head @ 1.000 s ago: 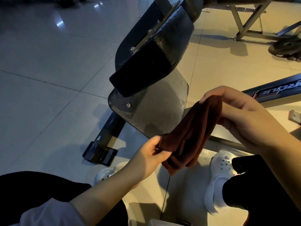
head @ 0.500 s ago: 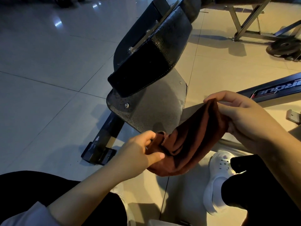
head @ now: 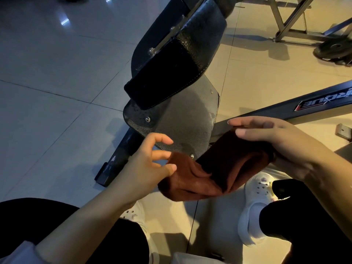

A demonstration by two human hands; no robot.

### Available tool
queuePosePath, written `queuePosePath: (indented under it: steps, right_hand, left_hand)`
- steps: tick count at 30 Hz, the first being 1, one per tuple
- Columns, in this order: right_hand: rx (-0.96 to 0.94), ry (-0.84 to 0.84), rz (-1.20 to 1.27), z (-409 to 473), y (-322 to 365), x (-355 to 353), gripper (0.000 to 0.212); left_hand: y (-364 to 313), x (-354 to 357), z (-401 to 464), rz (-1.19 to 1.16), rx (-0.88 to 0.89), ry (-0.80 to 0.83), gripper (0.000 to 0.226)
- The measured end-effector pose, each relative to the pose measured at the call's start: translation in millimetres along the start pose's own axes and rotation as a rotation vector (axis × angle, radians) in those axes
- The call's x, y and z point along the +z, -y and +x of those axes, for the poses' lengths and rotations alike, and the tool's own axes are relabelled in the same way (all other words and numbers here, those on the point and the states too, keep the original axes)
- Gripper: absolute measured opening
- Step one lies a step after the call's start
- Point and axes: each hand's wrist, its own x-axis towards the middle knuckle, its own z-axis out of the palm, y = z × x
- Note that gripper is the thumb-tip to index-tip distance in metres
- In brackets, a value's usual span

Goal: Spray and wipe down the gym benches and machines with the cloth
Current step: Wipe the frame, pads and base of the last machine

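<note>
A dark red-brown cloth (head: 198, 178) hangs folded between both hands, low in front of the machine. My left hand (head: 148, 166) holds its left edge with the thumb, the index and middle fingers lifted and spread. My right hand (head: 282, 145) grips the right end, its fingers stretched over the top of the fold. Just behind the cloth is a black textured metal plate (head: 182, 126) with droplets on it. Above that, a black padded cushion (head: 182, 60) tilts up and away. No spray bottle is in view.
A dark frame bar with a red logo (head: 297, 107) runs right, just behind my right hand. The machine's black foot (head: 112, 168) rests on the tiled floor at left. A weight plate (head: 335, 50) and a grey steel stand (head: 285, 29) lie far right. My white shoe (head: 255, 208) is below the cloth.
The cloth has been spread wider and lower between the hands. My left hand's index and middle fingers have lifted off it, and my right hand's fingers have straightened over the top.
</note>
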Motion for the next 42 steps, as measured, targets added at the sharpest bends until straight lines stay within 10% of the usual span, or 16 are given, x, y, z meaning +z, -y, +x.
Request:
queuePosePath:
  steps: [5, 16, 33, 42]
  right_hand:
    - [-0.113, 0.058, 0.006, -0.3, -0.6, 0.0, 0.039]
    - [-0.202, -0.119, -0.312, 6.5, -6.1, -4.6, 0.009]
    - [-0.156, -0.014, -0.527, 3.8, -3.3, -6.4, 0.044]
    - [-0.390, -0.287, -0.922, 16.3, -11.8, -13.5, 0.003]
  left_hand:
    - [2.9, 2.4, -0.6, 0.014, -0.079, 0.116, 0.051]
    - [8.2, -6.7, 6.7, 0.132, 0.110, -0.190, 0.024]
    - [9.9, -38.8, 13.3, 0.827, 0.346, -0.492, 0.017]
    - [3.7, -50.9, 12.7, 0.688, 0.332, -0.456, 0.011]
